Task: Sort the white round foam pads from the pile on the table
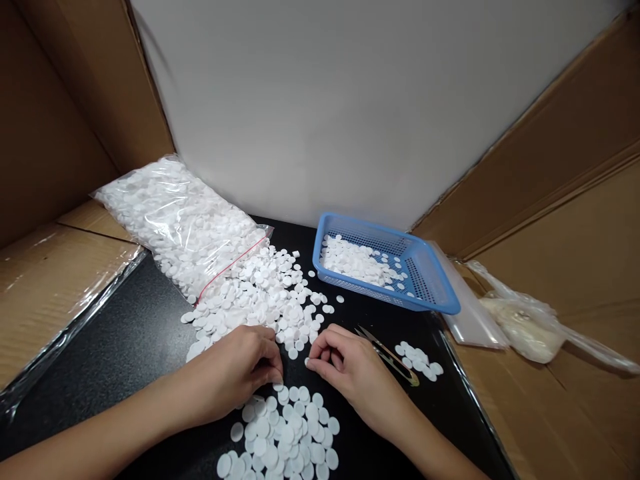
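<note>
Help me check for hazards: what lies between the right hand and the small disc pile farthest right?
In the head view, thread snips lie between the right hand and small disc pile.

A black table (135,327) bears a bag of white discs (185,220), a heap (263,290) at its mouth and a nearer pile (290,433). A blue basket (443,280), scissors (387,353) and a few discs (419,360) lie at right.

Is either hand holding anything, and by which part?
Right hand: a white disc, pinched near its edge. Left hand: another disc at the fingertips; hold unclear.
</note>
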`<state>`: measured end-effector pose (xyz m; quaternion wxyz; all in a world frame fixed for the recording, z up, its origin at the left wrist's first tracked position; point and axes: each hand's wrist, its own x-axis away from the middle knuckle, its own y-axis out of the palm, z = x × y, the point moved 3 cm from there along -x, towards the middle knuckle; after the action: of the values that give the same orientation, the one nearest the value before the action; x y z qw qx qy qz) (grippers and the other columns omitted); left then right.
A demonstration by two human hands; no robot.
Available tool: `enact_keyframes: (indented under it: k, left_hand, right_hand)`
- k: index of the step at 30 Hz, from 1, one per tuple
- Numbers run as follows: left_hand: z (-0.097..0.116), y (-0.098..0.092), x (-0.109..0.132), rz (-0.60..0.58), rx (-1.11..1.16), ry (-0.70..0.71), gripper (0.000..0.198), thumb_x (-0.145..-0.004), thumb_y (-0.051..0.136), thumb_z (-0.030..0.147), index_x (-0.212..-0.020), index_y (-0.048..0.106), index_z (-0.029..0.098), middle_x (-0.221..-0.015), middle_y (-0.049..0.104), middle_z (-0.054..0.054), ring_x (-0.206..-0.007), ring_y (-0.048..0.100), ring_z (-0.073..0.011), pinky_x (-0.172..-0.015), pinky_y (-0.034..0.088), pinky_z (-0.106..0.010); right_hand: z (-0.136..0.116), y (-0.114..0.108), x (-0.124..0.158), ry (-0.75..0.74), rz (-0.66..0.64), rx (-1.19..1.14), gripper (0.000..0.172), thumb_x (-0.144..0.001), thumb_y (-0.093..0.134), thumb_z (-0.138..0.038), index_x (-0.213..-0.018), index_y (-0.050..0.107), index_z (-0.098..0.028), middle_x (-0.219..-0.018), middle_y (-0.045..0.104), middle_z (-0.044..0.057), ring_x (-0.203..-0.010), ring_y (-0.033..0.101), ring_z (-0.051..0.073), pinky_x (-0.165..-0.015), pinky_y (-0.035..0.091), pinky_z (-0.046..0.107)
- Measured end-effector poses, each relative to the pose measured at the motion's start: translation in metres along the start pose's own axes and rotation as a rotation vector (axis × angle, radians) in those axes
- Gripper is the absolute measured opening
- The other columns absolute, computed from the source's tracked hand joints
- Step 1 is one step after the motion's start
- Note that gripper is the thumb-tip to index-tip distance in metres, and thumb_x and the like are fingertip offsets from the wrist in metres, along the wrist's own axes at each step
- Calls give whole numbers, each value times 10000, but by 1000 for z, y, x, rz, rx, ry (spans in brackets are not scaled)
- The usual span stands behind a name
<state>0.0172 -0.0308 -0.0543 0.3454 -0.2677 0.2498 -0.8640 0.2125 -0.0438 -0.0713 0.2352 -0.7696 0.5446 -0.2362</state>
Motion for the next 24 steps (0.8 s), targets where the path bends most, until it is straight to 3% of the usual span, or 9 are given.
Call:
enact_keyframes:
  k: [5, 10, 13, 19, 24]
  left_hand:
    - [1, -2, -1, 42, -44, 6, 188, -900, 565, 85, -791, 690, 173, -826, 638, -2, -752, 600, -149, -681, 414, -238]
    - [1, -5, 2, 49, -12, -35, 177, -922, 553, 166, -796, 677, 180, -816, 648, -1, -748, 594, -155, -672, 414, -241]
    - [2, -6, 2, 38, -7, -49, 173, -916, 564, 192, -782, 673, 181, -788, 640, 3, -732, 588, -156, -654, 410, -237]
    - [3, -6, 4, 22, -10, -41, 166, -899, 564, 174, -783, 683, 181, -792, 655, 2, -734, 596, -155, -652, 416, -229]
    - [6, 2, 11, -122, 34, -42, 187, -795, 591, 42, -771, 705, 188, -784, 687, 20, -703, 611, -134, -617, 404, -198]
  right_hand:
    - [-2, 0, 3, 13, -6, -75, 156, -807, 660, -76, -709, 626, -194, -722, 554, -37, -602, 483, 112, -557, 357, 231]
    - [-9, 6, 10, 135, -136, -287, 85, -822, 685, -142, -750, 672, -186, -642, 577, -46, -605, 496, 117, -560, 363, 219]
    - [-14, 12, 13, 74, -205, -283, 119, -819, 706, -109, -734, 711, -192, -695, 642, -26, -646, 544, 125, -585, 383, 220]
    - [-9, 14, 6, -205, 31, 2, 169, -918, 585, -73, -854, 676, -201, -820, 622, 8, -726, 599, 151, -639, 435, 240]
    - [-7, 23, 1, -293, 118, 173, 101, -900, 629, -113, -920, 640, -211, -855, 625, 8, -619, 568, 134, -555, 435, 239]
